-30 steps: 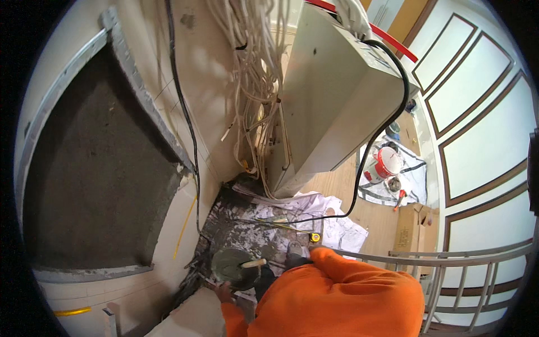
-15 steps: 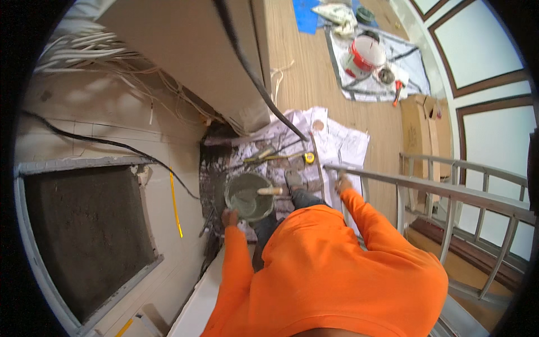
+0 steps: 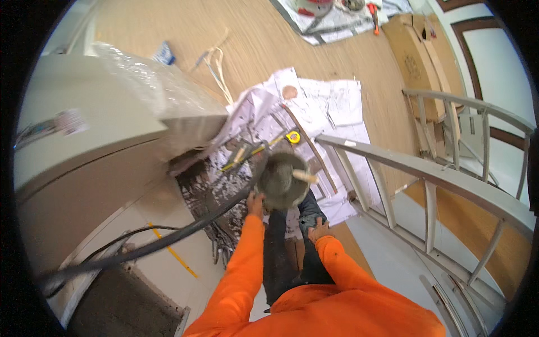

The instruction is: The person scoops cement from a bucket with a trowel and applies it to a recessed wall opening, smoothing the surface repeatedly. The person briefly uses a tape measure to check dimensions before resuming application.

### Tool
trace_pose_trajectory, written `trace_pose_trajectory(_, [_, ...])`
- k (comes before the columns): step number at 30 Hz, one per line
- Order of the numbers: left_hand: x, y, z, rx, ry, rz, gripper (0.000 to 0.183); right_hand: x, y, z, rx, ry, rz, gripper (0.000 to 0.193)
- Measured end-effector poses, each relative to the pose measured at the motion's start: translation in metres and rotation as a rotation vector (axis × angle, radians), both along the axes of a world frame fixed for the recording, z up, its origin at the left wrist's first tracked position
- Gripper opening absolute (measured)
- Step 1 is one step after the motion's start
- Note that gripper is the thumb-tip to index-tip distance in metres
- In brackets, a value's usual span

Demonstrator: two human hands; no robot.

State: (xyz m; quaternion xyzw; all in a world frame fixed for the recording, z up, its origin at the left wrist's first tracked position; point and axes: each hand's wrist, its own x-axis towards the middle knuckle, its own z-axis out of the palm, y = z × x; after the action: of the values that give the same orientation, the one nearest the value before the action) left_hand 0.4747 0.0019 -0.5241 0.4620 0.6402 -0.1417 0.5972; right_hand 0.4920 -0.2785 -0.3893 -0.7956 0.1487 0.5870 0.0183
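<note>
A round dark bucket (image 3: pixel 264 188) holds grey wet mortar (image 3: pixel 281 171). From it sticks the pale wooden handle (image 3: pixel 305 177) of a tool whose head is hidden in the bucket. My left hand (image 3: pixel 255 205) is closed on the bucket's near left rim. My right hand (image 3: pixel 319 230) lies with its fingers spread on my right knee (image 3: pixel 311 210), holding nothing. Past the bucket, a yellow tape measure (image 3: pixel 292 137) lies on paper sheets (image 3: pixel 331 104) spread over the floor.
A metal ladder (image 3: pixel 404 160) leans at my right, with a cardboard box (image 3: pixel 418 62) behind it. A thick black cable (image 3: pixel 174 238) crosses in front on the left, near a boxy cabinet (image 3: pixel 95 135). Below it, a wall recess (image 3: pixel 120 303) shows dark grey mortar.
My right hand has come away from beside the ladder onto my knee. My left hand stays on the bucket, which now looks closer to my legs. The view has turned and shifted.
</note>
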Motion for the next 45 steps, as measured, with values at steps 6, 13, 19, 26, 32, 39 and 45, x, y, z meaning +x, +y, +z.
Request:
trace_pose_trajectory(6, [0.169, -0.066, -0.157, -0.308, -0.336, 0.054, 0.04, -0.016, -0.028, -0.026, 0.127, -0.3, 0.134, 0.065])
trace_pose_trajectory(13, [0.265, -0.102, -0.293, -0.306, -0.529, 0.113, 0.035, -0.011, -0.044, -0.026, 0.212, -0.377, -0.121, 0.06])
trace_pose_trajectory(19, [0.218, -0.102, -0.311, -0.646, -0.413, -0.115, 0.086, -0.006, -0.039, -0.025, 0.243, -0.42, -0.208, 0.054])
trace_pose_trajectory(26, [0.206, -0.098, -0.384, -0.101, -0.295, -0.719, 0.133, 0.001, -0.042, -0.032, 0.295, -0.366, -0.287, 0.06])
trace_pose_trajectory(32, [0.226, -0.114, -0.349, 0.579, -0.02, -1.224, 0.118, -0.003, -0.037, -0.028, 0.275, -0.38, -0.325, 0.059])
trace_pose_trajectory(39, [0.224, -0.101, -0.393, 0.825, -0.115, -1.485, 0.059, -0.008, -0.037, -0.023, 0.281, -0.513, -0.193, 0.054])
trace_pose_trajectory(45, [0.191, -0.077, -0.341, 0.499, -0.09, -1.511, 0.031, -0.032, -0.03, -0.019, 0.215, -0.521, -0.244, 0.052])
